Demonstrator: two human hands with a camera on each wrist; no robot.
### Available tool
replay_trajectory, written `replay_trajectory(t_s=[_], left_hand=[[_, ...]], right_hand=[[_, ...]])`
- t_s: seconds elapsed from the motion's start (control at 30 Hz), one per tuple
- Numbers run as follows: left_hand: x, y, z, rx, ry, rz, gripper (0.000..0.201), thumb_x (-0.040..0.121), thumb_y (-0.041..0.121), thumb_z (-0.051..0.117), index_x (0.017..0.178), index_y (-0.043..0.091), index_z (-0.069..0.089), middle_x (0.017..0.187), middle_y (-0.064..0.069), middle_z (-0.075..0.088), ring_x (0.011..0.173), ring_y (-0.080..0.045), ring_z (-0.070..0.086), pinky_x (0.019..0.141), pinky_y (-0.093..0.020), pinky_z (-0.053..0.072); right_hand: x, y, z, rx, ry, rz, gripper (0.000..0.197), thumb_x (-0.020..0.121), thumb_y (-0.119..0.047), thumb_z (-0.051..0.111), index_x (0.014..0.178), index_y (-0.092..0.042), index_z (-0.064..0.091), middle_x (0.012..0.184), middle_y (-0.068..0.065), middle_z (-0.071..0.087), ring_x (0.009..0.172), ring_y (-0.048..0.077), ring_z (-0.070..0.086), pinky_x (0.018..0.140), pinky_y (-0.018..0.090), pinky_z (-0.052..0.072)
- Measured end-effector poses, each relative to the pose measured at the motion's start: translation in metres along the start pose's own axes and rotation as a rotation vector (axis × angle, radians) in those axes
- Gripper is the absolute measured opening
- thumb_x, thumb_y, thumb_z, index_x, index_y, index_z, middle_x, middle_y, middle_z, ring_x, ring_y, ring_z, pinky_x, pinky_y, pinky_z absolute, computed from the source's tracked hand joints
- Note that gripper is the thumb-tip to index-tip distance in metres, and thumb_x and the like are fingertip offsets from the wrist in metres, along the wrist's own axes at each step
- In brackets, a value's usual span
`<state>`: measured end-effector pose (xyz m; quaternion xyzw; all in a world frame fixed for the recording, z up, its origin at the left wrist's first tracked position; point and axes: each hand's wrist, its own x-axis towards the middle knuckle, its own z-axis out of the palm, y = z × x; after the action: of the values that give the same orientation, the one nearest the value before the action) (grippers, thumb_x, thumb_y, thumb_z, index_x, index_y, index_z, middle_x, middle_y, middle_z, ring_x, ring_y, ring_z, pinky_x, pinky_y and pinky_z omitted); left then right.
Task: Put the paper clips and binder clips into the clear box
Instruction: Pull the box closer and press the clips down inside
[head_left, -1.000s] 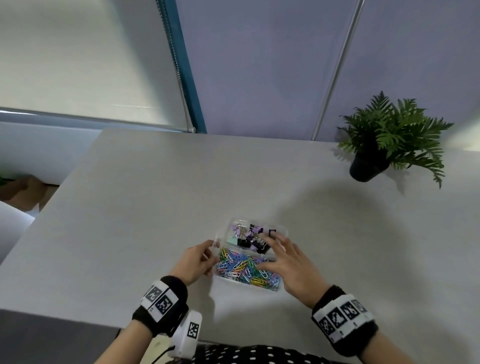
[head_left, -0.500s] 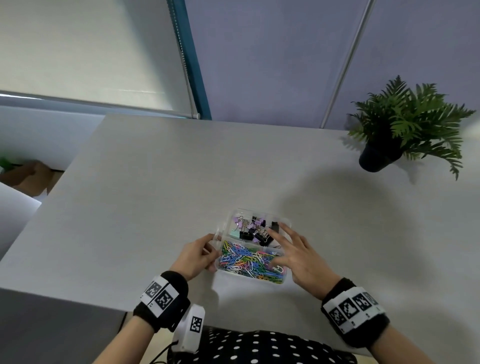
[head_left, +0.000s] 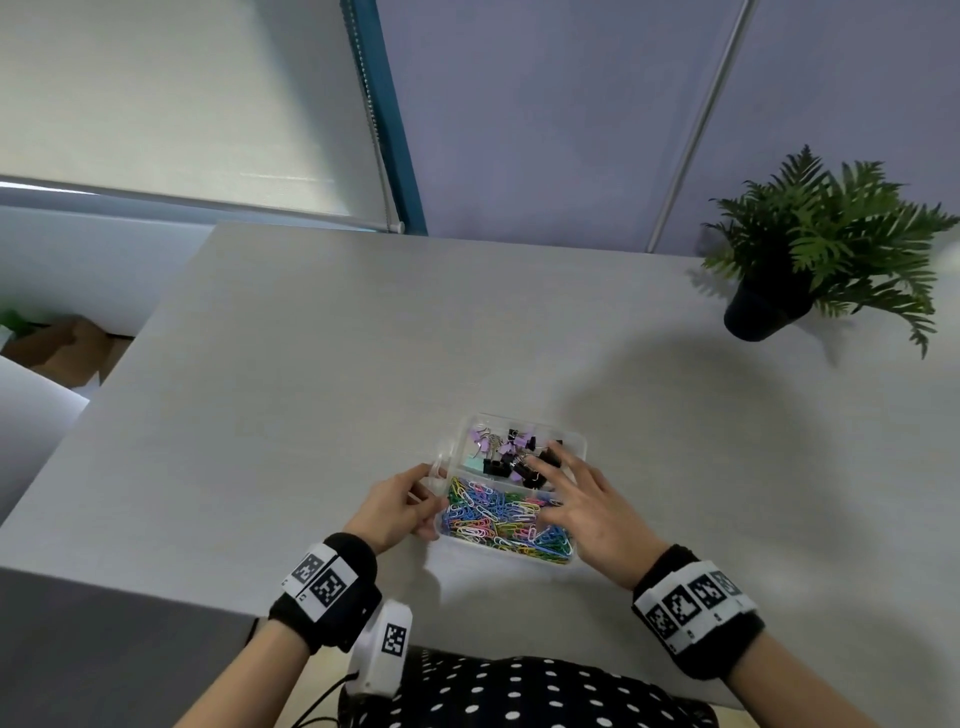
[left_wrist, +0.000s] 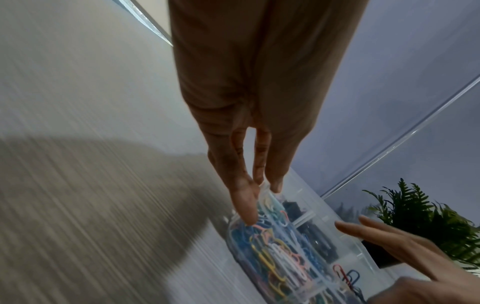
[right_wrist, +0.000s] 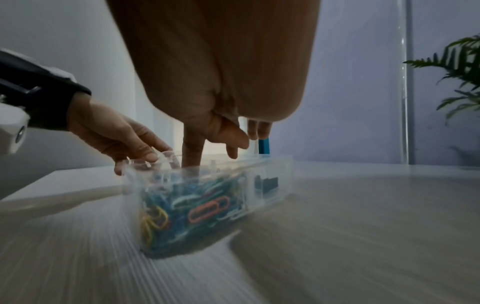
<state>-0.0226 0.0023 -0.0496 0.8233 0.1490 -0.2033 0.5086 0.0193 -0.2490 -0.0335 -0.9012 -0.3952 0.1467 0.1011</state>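
The clear box (head_left: 577, 441) sits on the grey table near its front edge. Its near compartment holds colourful paper clips (head_left: 493, 517), and its far compartment holds black and purple binder clips (head_left: 501, 452). My left hand (head_left: 428, 499) holds the box's left end between thumb and fingers (left_wrist: 244, 205). Spread over the box's right side, my right hand (head_left: 550, 493) holds nothing. In the right wrist view, the right hand (right_wrist: 215, 152) dips one finger (right_wrist: 191, 156) among the paper clips (right_wrist: 202, 205). No loose clips show on the table.
A potted fern (head_left: 810, 254) in a dark pot (head_left: 756, 314) stands at the back right of the table. The table's front edge (head_left: 130, 590) runs just behind my wrists. Cardboard (head_left: 62, 348) lies on the floor to the left.
Both hands stay at the box. The right hand's fingers have shifted slightly over the clips. The head view has tilted a little.
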Motion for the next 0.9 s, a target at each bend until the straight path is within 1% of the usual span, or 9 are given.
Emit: replay_trajectory(t_s=[0.1,0.2,0.3,0.33,0.47,0.53,0.63,0.77,0.9], left_hand=[[0.001,0.000,-0.001,0.000,-0.015,-0.015,0.021,0.089,0.013,0.060,0.109,0.016,0.055,0.085,-0.007,0.063,0.054,-0.008,0.066,0.059,-0.020,0.058],[0.002,0.001,-0.002,-0.007,-0.033,-0.031,0.023,0.090,0.012,0.058,0.112,0.016,0.054,0.086,-0.006,0.062,0.059,-0.015,0.067,0.059,-0.021,0.058],[0.003,0.000,-0.003,-0.032,-0.048,-0.046,0.023,0.090,0.011,0.059,0.112,0.015,0.054,0.084,-0.006,0.061,0.057,-0.014,0.067,0.057,-0.021,0.057],[0.003,-0.001,-0.003,-0.037,-0.058,-0.049,0.023,0.089,0.011,0.059,0.111,0.016,0.054,0.085,-0.006,0.061,0.059,-0.015,0.067,0.058,-0.022,0.057],[0.006,-0.003,-0.004,-0.065,-0.070,-0.082,0.033,0.089,0.012,0.059,0.122,0.011,0.051,0.088,-0.005,0.061,0.065,-0.020,0.068,0.061,-0.023,0.058],[0.006,-0.003,-0.003,-0.083,-0.073,-0.088,0.038,0.089,0.011,0.059,0.125,0.009,0.049,0.090,-0.008,0.061,0.065,-0.021,0.068,0.061,-0.023,0.058],[0.006,-0.002,-0.003,-0.105,-0.082,-0.076,0.034,0.089,0.008,0.058,0.123,0.008,0.052,0.087,-0.010,0.059,0.064,-0.019,0.067,0.063,-0.026,0.059],[0.007,-0.002,-0.004,-0.131,-0.092,-0.080,0.033,0.089,0.005,0.057,0.122,0.007,0.052,0.082,-0.006,0.057,0.059,-0.015,0.067,0.063,-0.027,0.060],[0.008,-0.003,-0.005,-0.137,-0.115,-0.087,0.034,0.090,0.004,0.055,0.123,0.010,0.050,0.085,-0.008,0.056,0.066,-0.021,0.067,0.065,-0.028,0.060]], right_hand=[[0.013,-0.009,-0.004,0.025,0.032,-0.026,0.053,0.077,0.011,0.050,0.113,-0.026,0.063,0.158,0.004,0.008,0.146,0.029,-0.005,0.115,0.040,0.001],[0.028,-0.021,0.004,-0.004,0.068,-0.060,0.065,0.069,0.011,0.060,0.120,-0.030,0.059,0.156,0.012,0.015,0.144,0.037,0.008,0.112,0.046,0.016],[0.029,-0.029,0.010,-0.045,-0.007,-0.114,0.049,0.083,0.003,0.051,0.125,-0.023,0.054,0.156,0.013,-0.003,0.138,0.034,-0.019,0.106,0.045,-0.011],[0.026,-0.028,0.011,-0.045,-0.027,-0.115,0.047,0.083,0.002,0.050,0.124,-0.022,0.055,0.156,0.014,0.000,0.136,0.034,-0.021,0.105,0.048,-0.012],[0.018,-0.019,0.014,-0.048,-0.090,-0.104,0.045,0.075,0.003,0.062,0.110,-0.026,0.064,0.155,0.015,0.019,0.138,0.035,-0.011,0.109,0.051,0.002],[0.022,-0.022,0.009,-0.031,-0.042,-0.122,0.041,0.079,0.003,0.059,0.110,-0.024,0.063,0.156,0.013,0.013,0.138,0.031,-0.016,0.107,0.047,-0.005],[0.035,-0.034,0.007,-0.027,0.027,-0.145,0.055,0.081,0.009,0.047,0.126,-0.022,0.052,0.156,0.011,-0.003,0.140,0.031,-0.020,0.108,0.043,-0.009],[0.041,-0.040,0.017,-0.048,0.003,-0.194,0.049,0.077,0.002,0.039,0.113,-0.023,0.061,0.154,0.017,0.020,0.142,0.035,-0.002,0.110,0.044,0.008],[0.031,-0.028,0.007,-0.084,-0.021,-0.120,0.026,0.075,-0.008,0.066,0.093,-0.026,0.066,0.151,0.016,0.031,0.139,0.033,0.000,0.110,0.049,0.014]])
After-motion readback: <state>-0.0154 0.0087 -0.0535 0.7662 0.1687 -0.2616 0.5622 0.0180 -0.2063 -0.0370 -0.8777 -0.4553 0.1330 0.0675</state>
